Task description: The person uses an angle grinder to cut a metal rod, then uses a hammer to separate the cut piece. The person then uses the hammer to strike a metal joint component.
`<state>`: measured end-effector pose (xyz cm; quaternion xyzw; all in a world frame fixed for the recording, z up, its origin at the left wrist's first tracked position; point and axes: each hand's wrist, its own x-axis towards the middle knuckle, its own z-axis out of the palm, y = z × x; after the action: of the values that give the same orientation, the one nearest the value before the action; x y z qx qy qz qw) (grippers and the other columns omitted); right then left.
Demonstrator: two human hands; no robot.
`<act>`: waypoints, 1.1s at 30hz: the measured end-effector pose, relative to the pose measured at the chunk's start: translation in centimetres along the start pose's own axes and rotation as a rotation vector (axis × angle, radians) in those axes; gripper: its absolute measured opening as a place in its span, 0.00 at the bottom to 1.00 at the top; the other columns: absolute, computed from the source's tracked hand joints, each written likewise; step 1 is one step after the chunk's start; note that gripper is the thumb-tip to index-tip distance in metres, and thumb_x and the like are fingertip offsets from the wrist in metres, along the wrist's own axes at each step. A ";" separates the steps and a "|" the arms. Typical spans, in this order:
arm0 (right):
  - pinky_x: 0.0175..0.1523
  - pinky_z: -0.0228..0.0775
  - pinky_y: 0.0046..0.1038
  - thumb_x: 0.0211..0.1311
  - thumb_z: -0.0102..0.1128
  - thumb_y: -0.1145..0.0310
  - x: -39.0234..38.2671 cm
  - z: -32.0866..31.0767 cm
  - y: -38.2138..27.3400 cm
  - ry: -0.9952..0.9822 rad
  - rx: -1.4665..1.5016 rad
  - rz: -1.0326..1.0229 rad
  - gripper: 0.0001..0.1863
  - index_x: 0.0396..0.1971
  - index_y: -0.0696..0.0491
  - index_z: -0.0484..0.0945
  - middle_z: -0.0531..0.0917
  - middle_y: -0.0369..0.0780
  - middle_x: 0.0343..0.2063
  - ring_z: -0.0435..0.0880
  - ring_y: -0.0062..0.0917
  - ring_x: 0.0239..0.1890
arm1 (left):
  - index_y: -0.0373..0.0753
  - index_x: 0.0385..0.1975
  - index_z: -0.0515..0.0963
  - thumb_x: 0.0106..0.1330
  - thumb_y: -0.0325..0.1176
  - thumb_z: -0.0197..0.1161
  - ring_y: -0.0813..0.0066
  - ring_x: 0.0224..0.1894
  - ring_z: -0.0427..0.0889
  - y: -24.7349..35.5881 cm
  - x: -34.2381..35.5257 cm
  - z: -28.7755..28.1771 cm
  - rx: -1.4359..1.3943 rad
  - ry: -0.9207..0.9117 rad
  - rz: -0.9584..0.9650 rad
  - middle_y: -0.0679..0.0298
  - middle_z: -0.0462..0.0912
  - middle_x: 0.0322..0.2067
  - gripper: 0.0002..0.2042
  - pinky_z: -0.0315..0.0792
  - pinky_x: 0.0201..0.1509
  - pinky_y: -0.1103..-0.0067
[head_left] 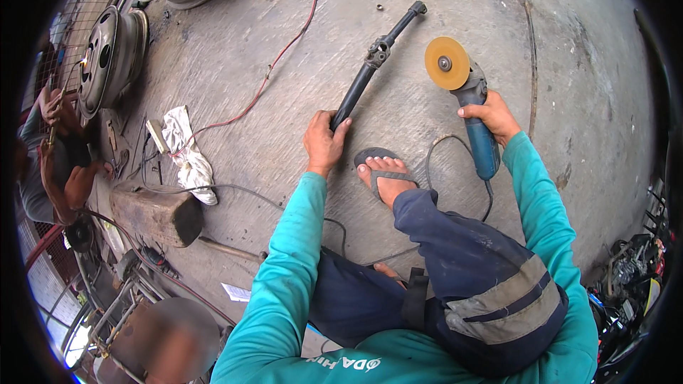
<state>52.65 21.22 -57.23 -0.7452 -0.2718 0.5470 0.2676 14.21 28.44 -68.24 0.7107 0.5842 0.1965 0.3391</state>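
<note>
My left hand [326,141] is closed round the near end of a dark steering shaft [360,85], which has a universal joint [378,52] partway along it. The shaft points away and to the right, its thinner far end over the concrete. In my right hand [494,118] is a blue angle grinder [482,145], gripped by its body. Its yellow-orange disc [447,63] faces up, to the right of the shaft and apart from it. I cannot tell whether the disc is spinning. The grinder's cord [429,160] loops down beside my sandalled foot [385,173].
A red cable [293,41] crosses the concrete floor [235,28]. At left lie a white rag [186,156], a wooden block [158,214] and a wheel rim [114,57], where another person's hands [53,108] hold a lit torch. A pile of parts [629,277] stands at lower right.
</note>
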 end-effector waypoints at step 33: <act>0.43 0.80 0.31 0.68 0.72 0.55 -1.0 3.3 1.3 -0.138 0.213 0.111 0.27 0.54 0.62 0.78 0.84 0.41 0.38 0.85 0.26 0.38 | 0.26 0.46 0.87 0.64 0.60 0.74 0.48 0.42 0.91 13.5 -4.9 2.7 -0.452 -0.572 -0.030 0.41 0.90 0.38 0.34 0.82 0.49 0.61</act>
<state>49.38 19.88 -58.32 -0.6871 -0.1881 0.6367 0.2952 24.27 21.81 -59.98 0.6354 0.4177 0.1090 0.6403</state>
